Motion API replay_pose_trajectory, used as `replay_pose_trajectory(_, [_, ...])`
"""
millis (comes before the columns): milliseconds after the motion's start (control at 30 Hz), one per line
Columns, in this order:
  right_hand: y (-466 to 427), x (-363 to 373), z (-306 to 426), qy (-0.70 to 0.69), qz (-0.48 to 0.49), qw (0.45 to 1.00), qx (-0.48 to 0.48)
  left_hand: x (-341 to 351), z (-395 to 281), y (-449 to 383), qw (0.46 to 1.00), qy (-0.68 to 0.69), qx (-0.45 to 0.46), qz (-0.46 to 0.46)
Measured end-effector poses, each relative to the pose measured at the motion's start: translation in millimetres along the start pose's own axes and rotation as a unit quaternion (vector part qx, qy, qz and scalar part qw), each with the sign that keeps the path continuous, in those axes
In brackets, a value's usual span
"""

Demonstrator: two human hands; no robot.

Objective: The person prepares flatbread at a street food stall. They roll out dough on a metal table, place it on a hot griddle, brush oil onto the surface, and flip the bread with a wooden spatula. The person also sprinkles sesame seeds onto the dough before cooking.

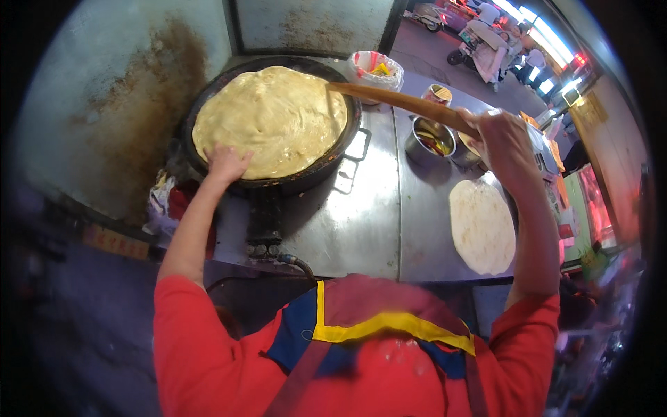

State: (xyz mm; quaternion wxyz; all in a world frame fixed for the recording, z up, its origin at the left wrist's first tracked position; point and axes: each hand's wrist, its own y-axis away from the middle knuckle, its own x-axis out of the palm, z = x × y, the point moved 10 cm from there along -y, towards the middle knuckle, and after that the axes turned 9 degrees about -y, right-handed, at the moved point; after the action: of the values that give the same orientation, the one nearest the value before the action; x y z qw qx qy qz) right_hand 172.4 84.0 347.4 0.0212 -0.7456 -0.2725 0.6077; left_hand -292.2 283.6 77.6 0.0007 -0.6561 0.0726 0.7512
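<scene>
A large, glossy sheet of dough [271, 122] covers most of a round black griddle pan [305, 180] on the steel counter. My left hand [227, 162] rests at the near left edge of the dough with fingers spread; its fingertips touch the dough. My right hand [495, 138] is raised over the right side of the counter, closed around one end of a long, curved wooden stick [406, 101]. The stick's far tip lies at the right edge of the dough. Below my right hand, a flat pale oval of dough [482, 227] lies on the counter.
A bag-lined container [376, 73] stands behind the pan's right side. Right of it are a can of wooden sticks [437, 95] and a metal pot [430, 140] with utensils. Stained panels [312, 26] stand behind and left. People and scooters [482, 47] are beyond the counter.
</scene>
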Motion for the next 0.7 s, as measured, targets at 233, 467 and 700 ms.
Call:
replay_pose_trajectory(233, [-57, 125, -16, -0.290, 0.056, 0.945, 0.142, -31, -98, 41, 0.983, 0.142, 0.057, -0.104])
replay_pose_trajectory(467, [-15, 109, -46, -0.377, 0.054, 0.902, 0.202, -77, -104, 195, 0.844, 0.338, 0.052, -0.412])
replay_pose_trajectory(700, [44, -19, -63, -0.166, -0.018, 0.983, 0.083, 29, -89, 279, 0.853, 0.401, 0.007, -0.334])
